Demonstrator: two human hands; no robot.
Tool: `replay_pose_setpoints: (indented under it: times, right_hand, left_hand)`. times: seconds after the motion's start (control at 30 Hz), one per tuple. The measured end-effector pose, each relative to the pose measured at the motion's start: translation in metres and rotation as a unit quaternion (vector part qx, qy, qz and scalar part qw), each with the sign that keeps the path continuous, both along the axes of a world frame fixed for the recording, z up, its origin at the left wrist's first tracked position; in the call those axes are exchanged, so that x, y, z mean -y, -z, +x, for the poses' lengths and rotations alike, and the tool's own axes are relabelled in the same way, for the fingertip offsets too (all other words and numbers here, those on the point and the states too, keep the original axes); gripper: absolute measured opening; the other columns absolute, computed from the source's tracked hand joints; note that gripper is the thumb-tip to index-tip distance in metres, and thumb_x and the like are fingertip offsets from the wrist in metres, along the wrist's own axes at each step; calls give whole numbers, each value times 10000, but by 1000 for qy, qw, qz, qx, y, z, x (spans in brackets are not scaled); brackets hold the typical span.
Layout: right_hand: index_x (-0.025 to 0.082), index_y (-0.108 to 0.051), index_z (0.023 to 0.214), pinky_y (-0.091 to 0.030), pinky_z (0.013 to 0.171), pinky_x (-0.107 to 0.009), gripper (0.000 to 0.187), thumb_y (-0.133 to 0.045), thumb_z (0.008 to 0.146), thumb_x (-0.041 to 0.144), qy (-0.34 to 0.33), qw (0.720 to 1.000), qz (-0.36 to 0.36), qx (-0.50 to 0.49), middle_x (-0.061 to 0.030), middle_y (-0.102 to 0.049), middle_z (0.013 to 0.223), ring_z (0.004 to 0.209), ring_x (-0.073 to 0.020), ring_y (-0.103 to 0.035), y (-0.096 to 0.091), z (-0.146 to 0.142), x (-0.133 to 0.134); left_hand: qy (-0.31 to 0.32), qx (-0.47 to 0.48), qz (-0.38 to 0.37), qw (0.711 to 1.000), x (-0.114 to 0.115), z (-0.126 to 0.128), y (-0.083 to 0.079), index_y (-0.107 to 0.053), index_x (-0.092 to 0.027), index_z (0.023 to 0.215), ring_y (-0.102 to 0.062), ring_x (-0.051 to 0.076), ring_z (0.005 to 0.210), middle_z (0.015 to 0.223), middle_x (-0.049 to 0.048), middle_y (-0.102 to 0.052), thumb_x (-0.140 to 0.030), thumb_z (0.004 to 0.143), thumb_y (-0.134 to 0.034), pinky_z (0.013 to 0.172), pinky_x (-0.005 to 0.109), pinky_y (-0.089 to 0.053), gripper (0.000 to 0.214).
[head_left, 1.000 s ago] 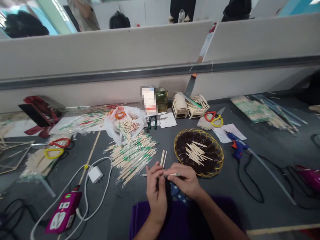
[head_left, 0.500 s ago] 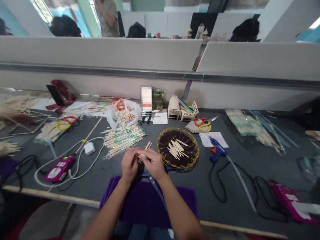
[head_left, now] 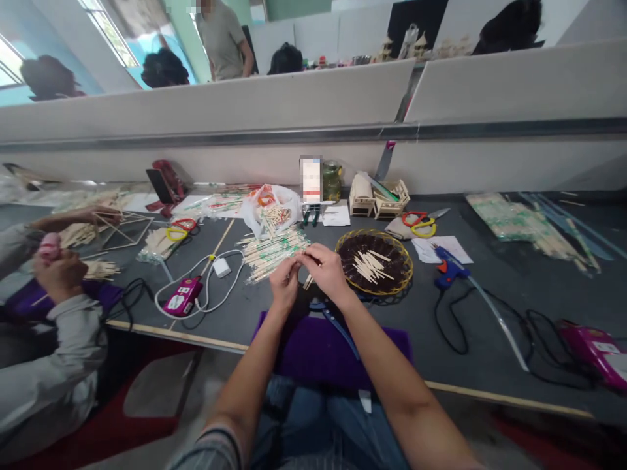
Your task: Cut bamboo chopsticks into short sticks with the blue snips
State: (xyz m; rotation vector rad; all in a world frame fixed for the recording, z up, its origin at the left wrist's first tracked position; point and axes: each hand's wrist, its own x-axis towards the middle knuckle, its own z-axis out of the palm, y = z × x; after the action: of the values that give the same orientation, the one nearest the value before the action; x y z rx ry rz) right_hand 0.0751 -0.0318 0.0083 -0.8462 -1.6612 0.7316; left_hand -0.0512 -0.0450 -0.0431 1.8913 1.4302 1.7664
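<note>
My left hand (head_left: 285, 284) and my right hand (head_left: 324, 271) meet above the table, thumbs and fingertips pinched together. What they pinch is too small and too hidden to make out. Just below them a few short wooden sticks (head_left: 308, 282) show. Beneath my hands lies a blue-handled tool (head_left: 341, 331), partly covered, across a purple cloth-like surface (head_left: 304, 352) at the table edge. A dark woven basket with a yellow rim (head_left: 410, 261) stands right of my right hand, holding a pile of cut sticks (head_left: 371, 269). Bundled wooden sticks (head_left: 267, 256) lie beyond my left hand.
A white plastic bag (head_left: 249, 219), a phone (head_left: 311, 181) and small wooden models (head_left: 361, 196) line the back. Scissors (head_left: 424, 225) and a blue glue gun (head_left: 448, 267) with a trailing cord lie right. A cabled magenta box (head_left: 182, 297) and a co-worker's hand (head_left: 61, 274) are left.
The camera view has swung left and down, bringing the co-worker's arms and my lap into view. My hands stay together, fingertips still pinched.
</note>
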Motion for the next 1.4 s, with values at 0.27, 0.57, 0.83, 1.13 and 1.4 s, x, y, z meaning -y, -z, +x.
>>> replay_pose_setpoints:
  times: [0.27, 0.57, 0.83, 1.13, 1.4]
  right_hand:
    - [208, -692, 781, -466, 759, -262, 191, -541, 895, 236, -10, 997, 19, 79, -45, -657, 803, 776, -159, -600, 18, -21, -25]
    - [191, -698, 683, -472, 735, -271, 232, -582, 868, 272, 3, 992, -59, 113, -54, -672, 796, 749, -161, -619, 55, -19, -35]
    - [191, -706, 751, -462, 691, -254, 255, -558, 894, 341, 29, 998, -41, -22, -44, -640, 836, 761, -142, -585, 30, -6, -24]
    - [166, -703, 722, -324, 451, -233, 248, -650, 817, 389, 160, 957, -65, -232, 6, -552, 688, 506, -70, -430, -3, 29, -22]
    - [163, -631, 710, -184, 370, -175, 214, -688, 733, 368, 283, 829, -21, -482, 70, -427, 464, 408, -42, -327, -24, 87, -27]
  left_hand:
    - [-1, 86, -96, 992, -12, -10, 18, -696, -181, 786, -637, 154, 713, 763, 29, -713, -393, 869, -539, 699, 273, -511, 276]
    - [19, 32, -155, 987, -17, -20, 39, -723, -192, 865, -664, 199, 835, 899, 70, -739, -279, 847, -541, 803, 347, -506, 202]
    - [18, -76, -136, 988, -9, -16, 29, -656, -198, 813, -575, 147, 683, 731, 25, -633, -301, 901, -479, 649, 245, -453, 223]
    - [64, -121, -99, 986, -13, -12, 21, -670, -223, 908, -600, 158, 725, 785, 38, -658, -288, 905, -471, 674, 256, -453, 210]
    - [-252, -37, -100, 962, -61, -73, 4, -699, -191, 710, -544, 220, 852, 827, 66, -601, -352, 742, -651, 779, 342, -431, 171]
